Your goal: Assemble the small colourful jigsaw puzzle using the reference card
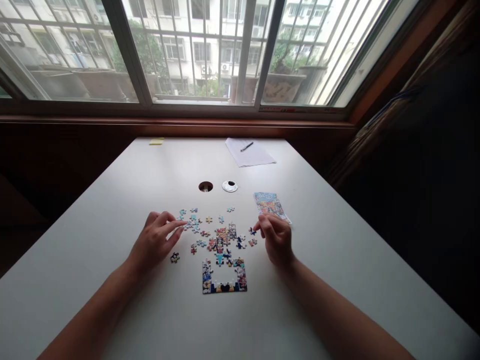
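Knobbed jigsaw pieces [222,235], squared-off partial border [206,279] — left hand [154,238] loosely open; right hand [276,239] curled, grip unclear — smooth white tabletop [225,327], barred window [195,55] beyond.

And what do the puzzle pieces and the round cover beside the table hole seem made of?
Puzzle pieces: likely printed cardboard, judging by their flat, colourful, knobbed shapes. Round cover: silvery and shiny, so perhaps metal, though plastic is possible.
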Motion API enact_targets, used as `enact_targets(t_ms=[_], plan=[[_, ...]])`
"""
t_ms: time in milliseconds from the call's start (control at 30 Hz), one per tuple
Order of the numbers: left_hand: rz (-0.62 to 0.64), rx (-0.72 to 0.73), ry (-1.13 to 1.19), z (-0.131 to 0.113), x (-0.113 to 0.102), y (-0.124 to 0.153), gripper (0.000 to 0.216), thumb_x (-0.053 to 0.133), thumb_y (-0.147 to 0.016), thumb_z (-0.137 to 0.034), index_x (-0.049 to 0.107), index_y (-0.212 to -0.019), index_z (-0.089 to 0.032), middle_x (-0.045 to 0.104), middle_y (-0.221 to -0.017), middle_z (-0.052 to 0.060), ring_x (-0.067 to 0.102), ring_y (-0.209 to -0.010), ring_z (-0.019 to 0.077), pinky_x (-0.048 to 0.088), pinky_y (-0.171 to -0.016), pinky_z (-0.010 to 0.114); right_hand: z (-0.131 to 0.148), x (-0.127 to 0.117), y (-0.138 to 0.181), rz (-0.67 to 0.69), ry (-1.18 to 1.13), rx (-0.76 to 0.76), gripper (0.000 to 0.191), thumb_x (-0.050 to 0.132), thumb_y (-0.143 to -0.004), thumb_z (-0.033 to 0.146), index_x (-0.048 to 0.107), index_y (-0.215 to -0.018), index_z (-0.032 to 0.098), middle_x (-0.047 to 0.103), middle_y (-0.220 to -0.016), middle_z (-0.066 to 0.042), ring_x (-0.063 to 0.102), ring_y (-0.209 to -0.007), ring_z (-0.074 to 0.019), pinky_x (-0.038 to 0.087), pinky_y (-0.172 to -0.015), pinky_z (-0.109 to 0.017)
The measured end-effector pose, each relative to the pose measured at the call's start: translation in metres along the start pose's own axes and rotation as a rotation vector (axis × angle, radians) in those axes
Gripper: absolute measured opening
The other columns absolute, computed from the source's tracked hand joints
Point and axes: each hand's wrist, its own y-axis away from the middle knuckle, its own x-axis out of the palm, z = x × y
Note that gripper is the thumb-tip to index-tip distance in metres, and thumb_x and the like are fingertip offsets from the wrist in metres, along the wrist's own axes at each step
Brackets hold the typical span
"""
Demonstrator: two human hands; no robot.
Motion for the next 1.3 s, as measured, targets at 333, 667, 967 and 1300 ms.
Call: enact_targets(t_ms=[333,667,967,1300], plan=[[0.116,0.035,-0.006,-0.029,-0.014,-0.023,0.024,0.056,-0.097,-0.033,0.073,-0.111,-0.025,0.064,-0.101,0.008,0.049,-0.097,0.0258,0.05,-0.083,0.042,-0.003,0.001,0.0,0.002,-0.011,0.008,0.045,0.051,-0.099,0.036,0.062,-0.058,0.021,0.054,-0.056,0.001,0.051,-0.056,-0.0154,0.046,-0.072,-0.034],[0.232,0.043,0.002,-0.027,0.016,-0.061,0.024,0.063,-0.092,-0.033,0.073,-0.114,-0.025,0.065,-0.105,0.007,0.049,-0.101,0.0285,0.049,-0.08,0.043,-0.005,0.001,-0.001,0.01,-0.021,0.011,0.044,0.051,-0.099,0.034,0.062,-0.059,0.021,0.056,-0.057,0.001,0.051,-0.057,-0.0149,0.045,-0.07,-0.032],[0.324,0.041,0.016,-0.028,0.024,-0.076,0.02,0.068,-0.089,-0.032,0.075,-0.107,-0.028,0.065,-0.106,0.007,0.048,-0.102,0.0298,0.046,-0.082,0.042,-0.006,0.001,-0.001,0.012,-0.022,0.008,0.044,0.051,-0.099,0.034,0.062,-0.058,0.021,0.054,-0.056,0.001,0.05,-0.057,-0.0143,0.044,-0.07,-0.032],[0.362,0.047,-0.006,-0.033,0.022,-0.08,0.017,0.068,-0.089,-0.029,0.076,-0.104,-0.027,0.065,-0.105,0.006,0.047,-0.102,0.0276,0.044,-0.082,0.038,-0.006,0.001,-0.002,0.011,-0.033,0.014,0.044,0.052,-0.1,0.033,0.061,-0.059,0.02,0.053,-0.056,0.002,0.049,-0.057,-0.0136,0.042,-0.07,-0.031]])
